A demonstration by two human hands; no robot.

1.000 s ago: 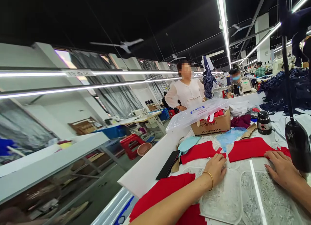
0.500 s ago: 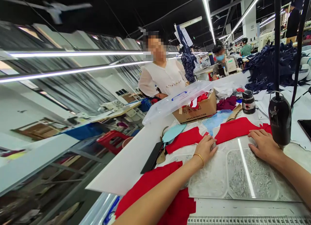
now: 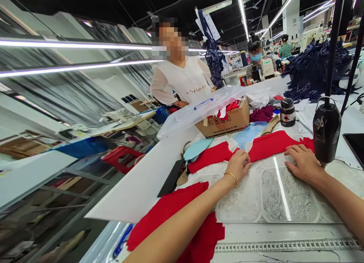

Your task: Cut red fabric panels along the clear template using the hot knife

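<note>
A long red cut fabric piece (image 3: 270, 144) lies across the clear plastic template (image 3: 239, 202), narrowing near its middle. My left hand (image 3: 239, 165), with a gold bangle at the wrist, rests at that narrow part. Its fingers are bent together over the cloth's edge, with the thumb a little apart; the fingertips are partly hidden. On the right, my right hand (image 3: 304, 163) lies with fingers spread, their tips touching the cloth's lower edge. More red fabric (image 3: 170, 206) lies beneath and beside my left forearm.
A black lamp-like device (image 3: 327, 134) hangs right of my right hand. Behind the cloth are a cardboard box (image 3: 227, 122) under a clear lid (image 3: 199, 111) and a dark jar (image 3: 287, 113). A tape measure (image 3: 284, 245) runs along the front. A person in white (image 3: 182, 77) stands opposite.
The view has shifted slightly, so the table appears farther left and higher. Both hands stay at about the same places on the red fabric.
</note>
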